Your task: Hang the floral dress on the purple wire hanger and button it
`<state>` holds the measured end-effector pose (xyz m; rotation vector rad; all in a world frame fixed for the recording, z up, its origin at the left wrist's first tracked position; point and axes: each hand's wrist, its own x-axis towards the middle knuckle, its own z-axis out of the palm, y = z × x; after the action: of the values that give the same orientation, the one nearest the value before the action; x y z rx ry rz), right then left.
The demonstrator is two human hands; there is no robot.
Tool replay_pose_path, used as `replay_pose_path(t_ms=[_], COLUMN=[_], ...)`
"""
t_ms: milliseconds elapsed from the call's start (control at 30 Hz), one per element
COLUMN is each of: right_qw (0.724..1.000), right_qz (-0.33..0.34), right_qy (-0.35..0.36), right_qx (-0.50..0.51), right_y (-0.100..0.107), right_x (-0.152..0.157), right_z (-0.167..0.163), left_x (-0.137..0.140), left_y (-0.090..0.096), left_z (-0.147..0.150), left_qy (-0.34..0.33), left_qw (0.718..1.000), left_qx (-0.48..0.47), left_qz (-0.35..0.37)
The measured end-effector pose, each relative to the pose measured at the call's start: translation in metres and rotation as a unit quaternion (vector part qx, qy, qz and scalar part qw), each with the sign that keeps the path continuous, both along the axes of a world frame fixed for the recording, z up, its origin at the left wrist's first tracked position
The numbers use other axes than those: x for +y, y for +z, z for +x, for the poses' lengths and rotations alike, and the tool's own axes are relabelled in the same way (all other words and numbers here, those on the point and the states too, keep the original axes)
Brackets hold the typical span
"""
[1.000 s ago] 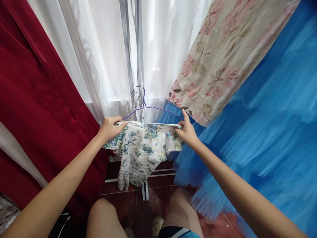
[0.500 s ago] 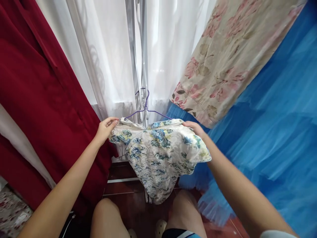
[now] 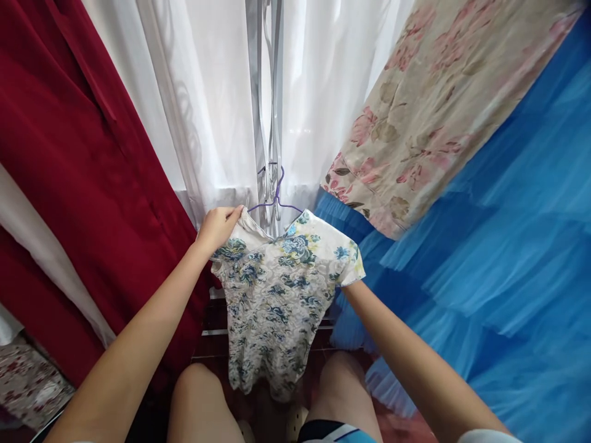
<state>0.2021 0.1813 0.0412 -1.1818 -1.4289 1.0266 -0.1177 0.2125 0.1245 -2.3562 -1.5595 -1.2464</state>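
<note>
A white short-sleeved blouse (image 3: 277, 295) with blue, green and yellow floral print hangs from a purple hanger (image 3: 277, 195) in front of me. The hanger's hook catches on something behind, among white ribbon-like strips. My left hand (image 3: 220, 227) is closed, pinching the blouse at its left shoulder, near the neckline. My right forearm (image 3: 388, 329) reaches up to the blouse's right sleeve (image 3: 349, 261), which covers my right hand, so its fingers are hidden. The blouse drops between my knees.
White curtains (image 3: 212, 111) hang behind the hanger. Dark red cloth (image 3: 101, 184) is on the left. To the right hang a beige cloth with pink flowers (image 3: 410, 135) and blue ruffled tulle (image 3: 489, 271). Below is a dark red tiled floor (image 3: 215, 347).
My right hand has left the top of the right shoulder and gone under the sleeve. My left hand has slid inward toward the neckline. The blouse now hangs straighter and lower.
</note>
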Motion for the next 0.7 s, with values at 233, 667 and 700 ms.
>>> replay_pose_path(t_ms=[233, 667, 700], right_qw=[0.992, 0.976, 0.974], right_qz=[-0.030, -0.032, -0.044], right_qy=[0.122, 0.015, 0.081], right_qx=[0.018, 0.213, 0.205], right_y=[0.051, 0.074, 0.069], right_x=[-0.037, -0.129, -0.147], right_z=[0.047, 0.023, 0.012], left_x=[-0.011, -0.005, -0.005], left_y=[-0.009, 0.036, 0.026], left_z=[-0.005, 0.044, 0.049], left_qy=[0.119, -0.014, -0.024], left_qw=[0.991, 0.984, 0.984], left_qx=[-0.028, 0.105, 0.088], left_qz=[0.055, 0.146, 0.154])
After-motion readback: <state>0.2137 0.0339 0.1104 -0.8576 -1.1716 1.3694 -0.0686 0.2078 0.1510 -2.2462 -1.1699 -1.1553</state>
